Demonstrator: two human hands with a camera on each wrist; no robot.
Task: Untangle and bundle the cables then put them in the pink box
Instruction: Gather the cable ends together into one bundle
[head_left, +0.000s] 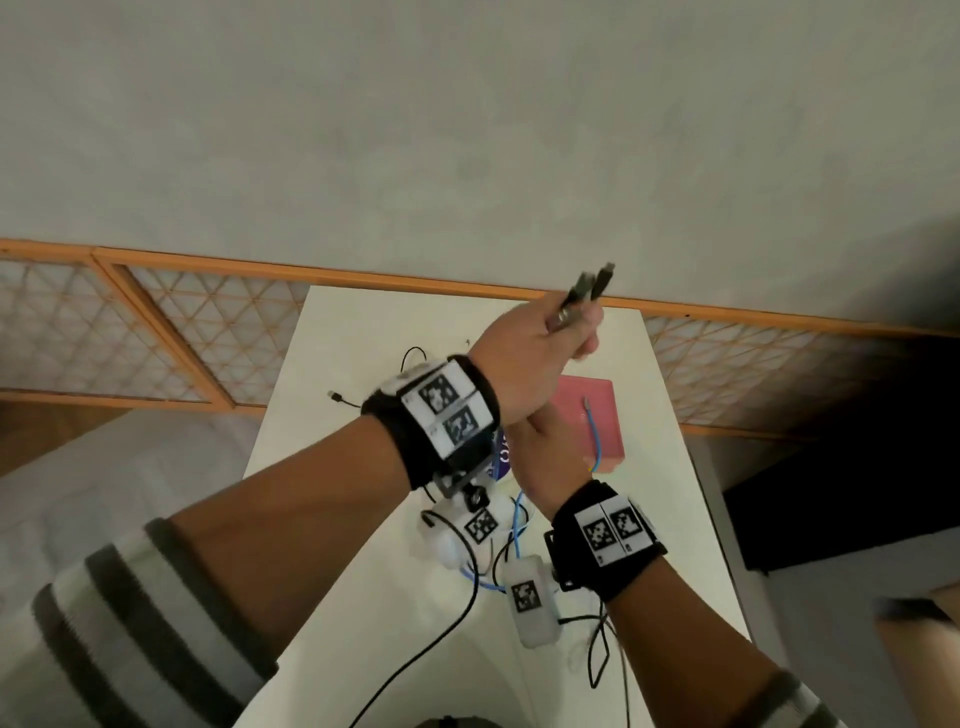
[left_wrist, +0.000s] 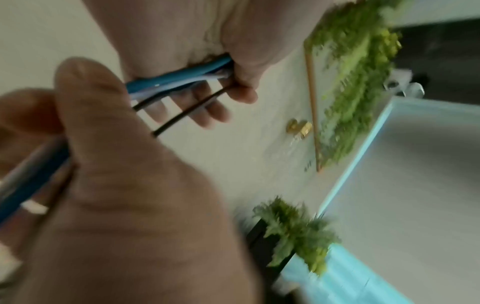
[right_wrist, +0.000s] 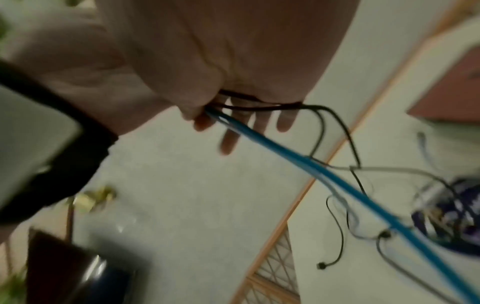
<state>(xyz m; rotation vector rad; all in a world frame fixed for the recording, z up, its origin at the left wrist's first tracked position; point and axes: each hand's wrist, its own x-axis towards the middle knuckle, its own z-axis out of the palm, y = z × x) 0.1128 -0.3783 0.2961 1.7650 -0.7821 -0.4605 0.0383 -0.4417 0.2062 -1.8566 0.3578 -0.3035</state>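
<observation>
My left hand (head_left: 540, 353) is raised above the white table (head_left: 353, 353) and grips a bunch of cables, whose dark plugs (head_left: 592, 288) stick out above the fist. In the left wrist view, blue, white and black cables (left_wrist: 182, 75) run from my left hand (left_wrist: 109, 156) to my right hand (left_wrist: 241, 47). My right hand (head_left: 540, 457) sits just below the left, half hidden, and pinches the same bunch. From my right hand (right_wrist: 233, 61) the blue cable (right_wrist: 311, 166) and thin black ones trail down to the table. The pink box (head_left: 608, 405) lies behind, with a blue cable end (head_left: 597, 441) across it.
A loose black cable (head_left: 415, 358) with a small plug (head_left: 336, 397) lies left of the box. A round purple object (right_wrist: 451, 216) sits among the cables. An orange-framed lattice panel (head_left: 156, 332) runs behind the table, and dark furniture (head_left: 857, 493) stands at the right.
</observation>
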